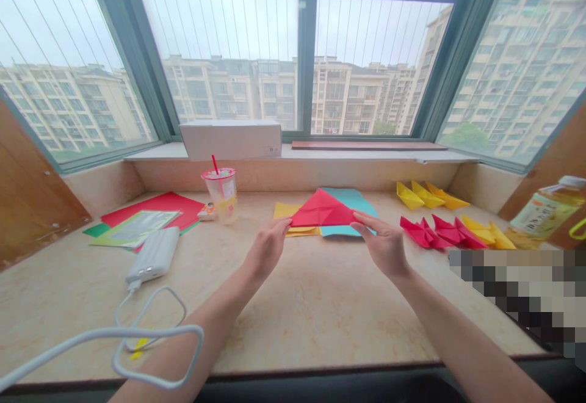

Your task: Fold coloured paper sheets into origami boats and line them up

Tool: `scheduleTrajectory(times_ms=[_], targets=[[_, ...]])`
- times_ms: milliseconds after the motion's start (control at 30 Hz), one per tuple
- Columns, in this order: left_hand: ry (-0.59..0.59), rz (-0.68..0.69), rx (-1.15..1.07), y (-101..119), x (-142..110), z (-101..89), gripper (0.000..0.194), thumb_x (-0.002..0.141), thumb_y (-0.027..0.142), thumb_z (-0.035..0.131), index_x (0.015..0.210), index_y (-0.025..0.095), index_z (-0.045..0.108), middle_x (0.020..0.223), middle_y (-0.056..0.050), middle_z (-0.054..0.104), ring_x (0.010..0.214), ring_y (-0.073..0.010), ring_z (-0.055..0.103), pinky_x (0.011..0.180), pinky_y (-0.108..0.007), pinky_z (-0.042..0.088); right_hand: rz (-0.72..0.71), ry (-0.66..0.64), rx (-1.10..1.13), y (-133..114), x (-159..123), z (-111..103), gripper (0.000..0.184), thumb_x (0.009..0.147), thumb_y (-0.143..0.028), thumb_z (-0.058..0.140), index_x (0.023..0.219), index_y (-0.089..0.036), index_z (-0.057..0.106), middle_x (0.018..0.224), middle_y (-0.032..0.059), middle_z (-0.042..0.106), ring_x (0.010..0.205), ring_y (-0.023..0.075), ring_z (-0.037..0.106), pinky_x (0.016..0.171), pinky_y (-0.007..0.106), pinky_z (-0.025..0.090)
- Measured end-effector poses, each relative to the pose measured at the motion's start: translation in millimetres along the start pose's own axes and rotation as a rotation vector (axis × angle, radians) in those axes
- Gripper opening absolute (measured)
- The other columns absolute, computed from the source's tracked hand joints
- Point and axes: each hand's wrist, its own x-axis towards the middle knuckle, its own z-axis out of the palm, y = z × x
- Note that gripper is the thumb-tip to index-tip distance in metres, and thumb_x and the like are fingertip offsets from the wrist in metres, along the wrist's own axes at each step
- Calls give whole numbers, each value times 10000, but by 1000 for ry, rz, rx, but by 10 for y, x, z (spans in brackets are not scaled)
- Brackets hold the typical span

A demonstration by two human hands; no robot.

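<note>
A red paper, folded into a triangle with its point upward, is held up between my two hands. My left hand pinches its lower left corner. At the lower right corner, the thumb and fingers of my right hand close on it. Behind the triangle lie a light blue sheet and a yellow paper, both partly covered by it. To the right sit folded paper boats: several yellow ones, such as this yellow boat, and pink-red ones, such as this red boat.
Coloured sheets lie at left beside a white power bank with a looping white cable. A plastic cup with a straw stands near the back. A drink bottle is at right. A white box rests on the sill.
</note>
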Motion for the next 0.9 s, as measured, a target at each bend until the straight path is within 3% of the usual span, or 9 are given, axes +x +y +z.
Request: scheduleTrajectory(times_ms=[167,333,467,567,700,900], targets=[[-28,71,92,14,-1,-109,394,866,68,458,1144,219,692,1117,-111,723,1070,-256,667,950,-413,518,61,-76,-44,19,4,10,276,837,-432,691,1029,-250,769,1088,56,754,1037,294,704,1006,499,501],[-9,65,-2,182,-33,-92,373,890,112,485,1173,248,688,1065,-97,738,1014,-246,680,937,-386,515,152,-69,-45,12,-49,78,304,873,-474,633,1012,-243,773,1033,55,767,954,307,727,878,469,562],[101,-147,-242,307,-77,123,225,876,236,601,1046,249,748,1037,-85,759,942,-253,709,901,-382,537,-30,3,-168,-90,-140,142,260,904,-421,614,1056,-270,760,1048,57,761,919,300,736,812,432,576],[132,-363,-507,401,-94,281,266,848,301,658,1085,207,733,1059,-95,756,958,-259,708,864,-386,559,-229,-17,-246,-199,-202,216,254,917,-327,617,1145,-293,723,1088,62,750,926,278,737,824,415,569],[-9,-434,-883,538,-97,350,386,799,290,726,1170,189,692,1115,-103,738,1029,-257,685,919,-389,535,-434,-132,-298,-277,-252,340,328,926,-220,598,1242,-278,667,1159,75,727,1053,272,699,898,442,538],[-157,-493,-1148,661,-92,272,349,806,315,730,1129,182,714,1197,-123,701,1160,-284,622,1045,-423,443,-535,-263,-345,-332,-315,434,476,948,-176,510,1421,-238,496,1250,101,682,1166,273,634,952,471,520]])
